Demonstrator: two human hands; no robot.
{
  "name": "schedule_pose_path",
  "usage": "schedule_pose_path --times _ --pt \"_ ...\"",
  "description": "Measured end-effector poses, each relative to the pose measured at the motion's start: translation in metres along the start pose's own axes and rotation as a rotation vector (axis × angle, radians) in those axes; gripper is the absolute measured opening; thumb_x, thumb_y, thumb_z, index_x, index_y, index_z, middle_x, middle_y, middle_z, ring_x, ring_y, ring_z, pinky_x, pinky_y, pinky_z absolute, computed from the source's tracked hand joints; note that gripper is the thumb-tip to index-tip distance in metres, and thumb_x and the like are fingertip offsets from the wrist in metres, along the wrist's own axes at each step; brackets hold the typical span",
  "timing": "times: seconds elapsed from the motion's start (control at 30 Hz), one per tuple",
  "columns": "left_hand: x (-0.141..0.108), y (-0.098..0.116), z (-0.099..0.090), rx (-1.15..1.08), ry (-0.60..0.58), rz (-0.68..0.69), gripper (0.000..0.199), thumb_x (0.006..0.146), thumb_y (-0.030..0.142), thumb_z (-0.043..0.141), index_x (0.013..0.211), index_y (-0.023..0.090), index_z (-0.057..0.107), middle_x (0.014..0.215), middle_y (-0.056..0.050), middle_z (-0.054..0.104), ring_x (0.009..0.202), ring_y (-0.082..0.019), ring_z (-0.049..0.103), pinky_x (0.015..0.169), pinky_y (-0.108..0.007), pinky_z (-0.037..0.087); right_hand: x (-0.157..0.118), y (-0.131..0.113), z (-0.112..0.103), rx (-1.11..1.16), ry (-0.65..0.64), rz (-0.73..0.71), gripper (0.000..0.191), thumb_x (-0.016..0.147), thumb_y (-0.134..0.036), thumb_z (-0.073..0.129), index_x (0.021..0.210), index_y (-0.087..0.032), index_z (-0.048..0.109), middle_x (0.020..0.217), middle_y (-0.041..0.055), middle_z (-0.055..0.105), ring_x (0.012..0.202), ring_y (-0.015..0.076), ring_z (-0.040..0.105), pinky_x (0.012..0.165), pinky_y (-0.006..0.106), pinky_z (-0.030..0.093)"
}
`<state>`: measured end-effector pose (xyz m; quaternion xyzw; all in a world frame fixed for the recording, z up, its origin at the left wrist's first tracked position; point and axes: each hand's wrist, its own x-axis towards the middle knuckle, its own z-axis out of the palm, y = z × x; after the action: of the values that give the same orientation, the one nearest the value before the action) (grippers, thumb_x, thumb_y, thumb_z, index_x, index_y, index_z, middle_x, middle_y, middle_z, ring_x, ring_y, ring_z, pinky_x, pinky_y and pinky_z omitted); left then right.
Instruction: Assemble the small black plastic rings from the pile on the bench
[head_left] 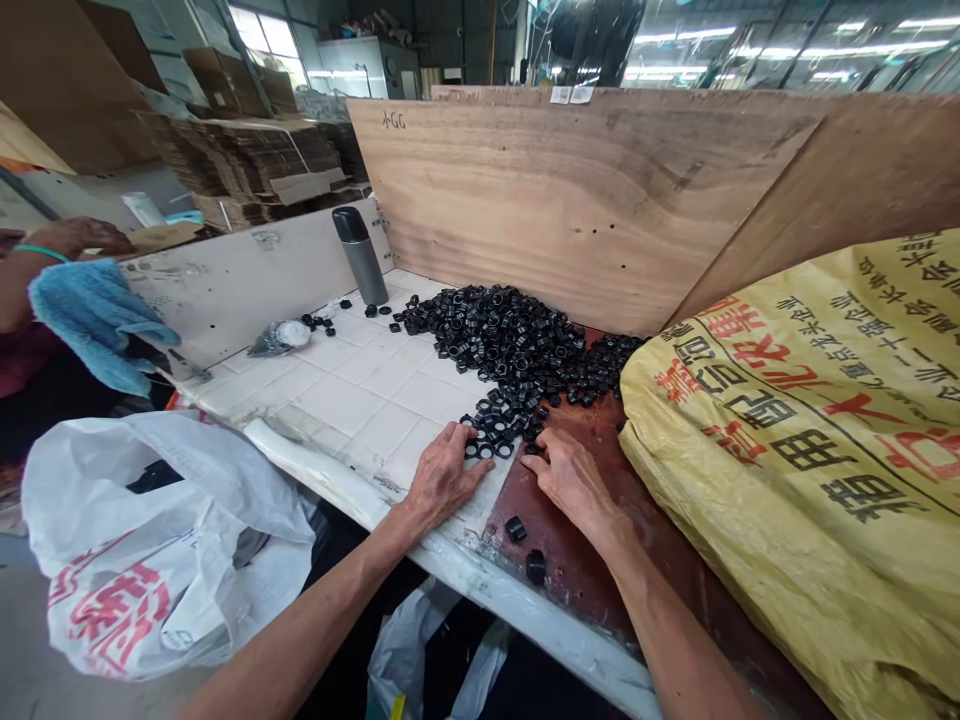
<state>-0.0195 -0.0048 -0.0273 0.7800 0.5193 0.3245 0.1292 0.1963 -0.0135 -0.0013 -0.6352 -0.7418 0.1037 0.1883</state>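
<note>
The left hand point(448, 477) and right hand point(574, 485) lie open on the tiled desk point(352, 400), fingers point(541, 462) spread and gripping nothing, touching the near edge of a heap of black rings point(510, 340) just ahead.

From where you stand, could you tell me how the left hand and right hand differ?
The left hand rests on white tiles, the right hand on a reddish-brown board. The left hand's fingers are spread; the right hand's lie closer together. Both are bare, palm down, beside black rings.
</note>
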Motion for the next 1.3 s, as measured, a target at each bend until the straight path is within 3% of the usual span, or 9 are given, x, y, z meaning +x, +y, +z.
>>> schedule_pose_path --times 0.1,0.4,0.5,0.63,0.8,0.93,1.03,1.13,1.3 --pt "0.000 0.000 -0.002 -0.091 -0.016 0.019 0.029 0.081 0.027 0.069 0.107 0.022 0.056 0.096 -0.003 0.057 0.083 -0.019 0.060 0.075 -0.031 0.049 -0.001 0.001 0.005 0.002 0.034 -0.064 0.001 0.084 -0.019 0.061 0.085 -0.019 0.060 0.087 0.0063 0.061 0.074 0.0191 0.059 0.066 0.027 0.038" --pt "-0.001 0.003 -0.007 -0.145 -0.045 -0.058 0.028 0.075 0.010 0.062 0.100 0.021 0.059 0.091 -0.003 0.062 0.088 -0.020 0.060 0.084 -0.036 0.050 -0.003 -0.008 0.004 0.143 0.019 -0.133 0.012 0.078 -0.009 0.057 0.085 -0.019 0.059 0.088 0.0049 0.063 0.079 0.0187 0.060 0.069 0.027 0.040" --pt "-0.001 0.004 -0.008 -0.173 -0.046 -0.064 0.027 0.077 0.013 0.062 0.102 0.021 0.058 0.092 -0.002 0.064 0.083 -0.019 0.061 0.082 -0.035 0.051 -0.003 -0.008 0.003 0.173 0.024 -0.102 0.010 0.079 -0.011 0.057 0.085 -0.018 0.060 0.086 0.0047 0.064 0.076 0.0182 0.060 0.069 0.028 0.041" --pt "-0.001 0.008 -0.011 -0.316 -0.051 -0.054 0.031 0.080 0.015 0.060 0.109 0.023 0.055 0.092 -0.001 0.066 0.077 -0.015 0.063 0.077 -0.031 0.053 -0.001 -0.012 0.000 0.392 0.031 -0.033 0.015 0.081 -0.016 0.059 0.095 -0.018 0.064 0.080 0.0027 0.067 0.067 0.0163 0.060 0.065 0.027 0.045" --pt "-0.001 0.009 -0.012 -0.376 -0.041 -0.021 0.032 0.081 0.015 0.061 0.112 0.021 0.057 0.085 0.000 0.066 0.072 -0.013 0.062 0.070 -0.027 0.053 -0.002 -0.025 -0.004 0.604 -0.008 -0.074 0.020 0.080 -0.019 0.059 0.097 -0.020 0.070 0.097 0.0044 0.070 0.078 0.0165 0.063 0.071 0.028 0.050" --pt "-0.001 0.008 -0.012 -0.476 -0.099 0.010 0.031 0.084 0.018 0.063 0.114 0.022 0.057 0.098 -0.002 0.069 0.085 -0.016 0.067 0.082 -0.033 0.056 -0.005 -0.030 0.004 0.762 -0.021 0.000 0.020 0.080 -0.021 0.062 0.100 -0.019 0.065 0.097 0.0041 0.069 0.082 0.0170 0.066 0.070 0.027 0.054" --pt "-0.002 0.008 -0.012 -0.620 -0.139 -0.036 0.028 0.086 0.023 0.064 0.112 0.022 0.057 0.108 -0.004 0.068 0.096 -0.018 0.069 0.089 -0.036 0.057 -0.006 -0.032 0.006 0.752 0.006 -0.026 0.014 0.078 -0.021 0.066 0.093 -0.020 0.067 0.092 0.0034 0.067 0.080 0.0172 0.066 0.069 0.028 0.054" --pt "-0.002 0.008 -0.013 -0.760 -0.162 -0.090 0.028 0.085 0.027 0.067 0.111 0.020 0.057 0.106 -0.004 0.069 0.094 -0.018 0.070 0.089 -0.036 0.057 -0.006 -0.034 0.000 0.687 0.063 -0.092 0.018 0.081 -0.019 0.064 0.096 -0.020 0.073 0.098 0.0049 0.067 0.090 0.0188 0.065 0.082 0.032 0.053" --pt "0.000 0.009 -0.017 -0.766 -0.130 -0.082 0.031 0.081 0.033 0.075 0.106 0.018 0.064 0.103 -0.005 0.071 0.090 -0.018 0.070 0.086 -0.034 0.057 -0.007 -0.037 -0.007 0.661 0.063 -0.181 0.027 0.088 -0.017 0.054 0.106 -0.022 0.073 0.106 0.0064 0.066 0.101 0.0192 0.063 0.091 0.033 0.051"
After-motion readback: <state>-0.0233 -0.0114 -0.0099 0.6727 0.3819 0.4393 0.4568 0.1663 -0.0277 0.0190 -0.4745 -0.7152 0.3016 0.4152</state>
